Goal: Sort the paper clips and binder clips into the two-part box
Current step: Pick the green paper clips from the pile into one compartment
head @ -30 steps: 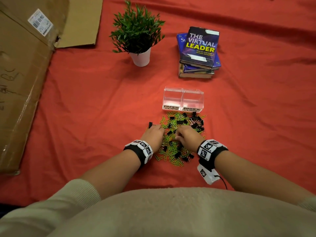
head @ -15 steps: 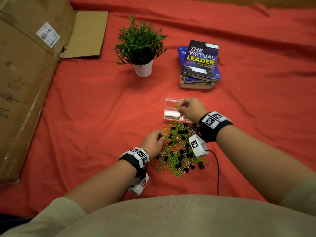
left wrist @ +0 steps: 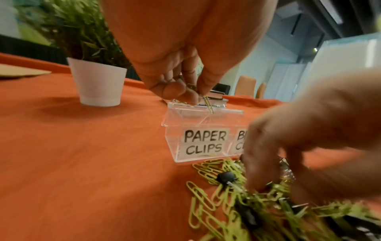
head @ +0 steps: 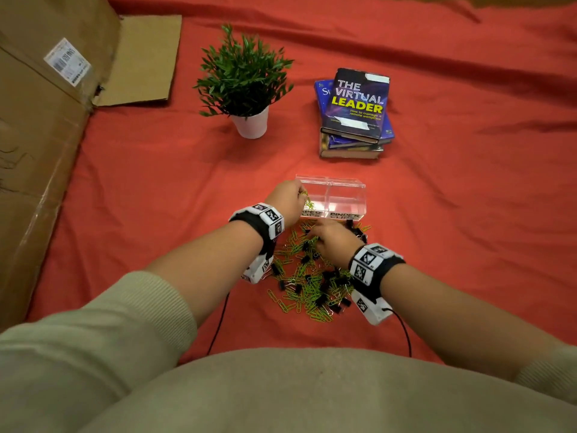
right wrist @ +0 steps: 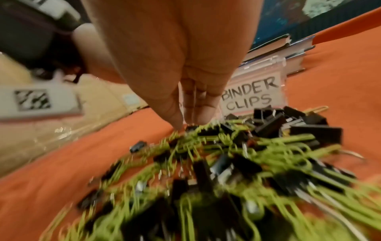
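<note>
A clear two-part box (head: pixel 346 200) stands on the red cloth, labelled PAPER CLIPS (left wrist: pixel 203 141) on the left and BINDER CLIPS (right wrist: pixel 250 96) on the right. In front of it lies a mixed pile (head: pixel 312 282) of green paper clips and black binder clips. My left hand (head: pixel 300 194) hovers over the left compartment and pinches a few green paper clips (left wrist: pixel 209 104) just above its rim. My right hand (head: pixel 316 237) reaches down into the far part of the pile. Its straight fingertips (right wrist: pixel 195 118) touch the clips, and nothing shows between them.
A potted plant (head: pixel 251 120) stands behind the box to the left, and a stack of books (head: pixel 356 114) to the right. A big cardboard box (head: pixel 37 135) lines the left edge. Camera cables (head: pixel 218 323) trail from both wrists over the cloth.
My right hand came back from the box down to the pile. My left hand rose from the pile to the left compartment with paper clips in its fingers.
</note>
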The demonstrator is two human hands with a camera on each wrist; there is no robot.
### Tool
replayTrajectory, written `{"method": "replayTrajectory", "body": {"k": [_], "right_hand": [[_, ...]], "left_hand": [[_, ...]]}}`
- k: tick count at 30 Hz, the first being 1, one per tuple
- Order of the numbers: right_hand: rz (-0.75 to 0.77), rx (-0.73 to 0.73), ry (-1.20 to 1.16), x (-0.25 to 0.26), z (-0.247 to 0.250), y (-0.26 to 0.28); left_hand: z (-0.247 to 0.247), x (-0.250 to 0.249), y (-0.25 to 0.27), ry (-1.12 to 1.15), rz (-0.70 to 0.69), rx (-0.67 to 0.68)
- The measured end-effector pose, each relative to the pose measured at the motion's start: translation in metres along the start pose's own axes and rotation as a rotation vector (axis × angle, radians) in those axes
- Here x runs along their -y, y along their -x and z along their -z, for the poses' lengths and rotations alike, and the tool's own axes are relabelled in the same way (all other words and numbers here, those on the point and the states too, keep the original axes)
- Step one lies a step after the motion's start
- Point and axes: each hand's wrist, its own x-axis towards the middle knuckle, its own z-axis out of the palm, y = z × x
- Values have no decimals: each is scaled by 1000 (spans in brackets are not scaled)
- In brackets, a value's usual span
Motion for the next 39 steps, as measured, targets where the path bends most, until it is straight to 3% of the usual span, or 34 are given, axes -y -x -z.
{"method": "replayTrajectory", "body": {"k": [4, 9, 15, 19, 26, 32, 39], "right_hand": [[58, 17, 51, -6, -23, 18], [23, 71, 71, -13, -23, 34], [-2, -112, 26, -13, -9, 12], [-26, -43, 131, -12, -15, 2], [-191, -141, 83, -21, -21, 15], [-226, -150, 89, -16, -19, 5], [-181, -96, 217, -7, -31, 8]], "left_hand": [[-8, -4, -9, -79, -24, 54], [-19, 7, 18, -59, -78, -20], [-53, 34, 56, -117, 72, 11], [-65, 38, 59, -152, 99, 66], [-67, 38, 57, -250, 12, 90], [-60, 35, 61, -394, -97, 92], [-54, 36, 64, -395, -71, 115]]}}
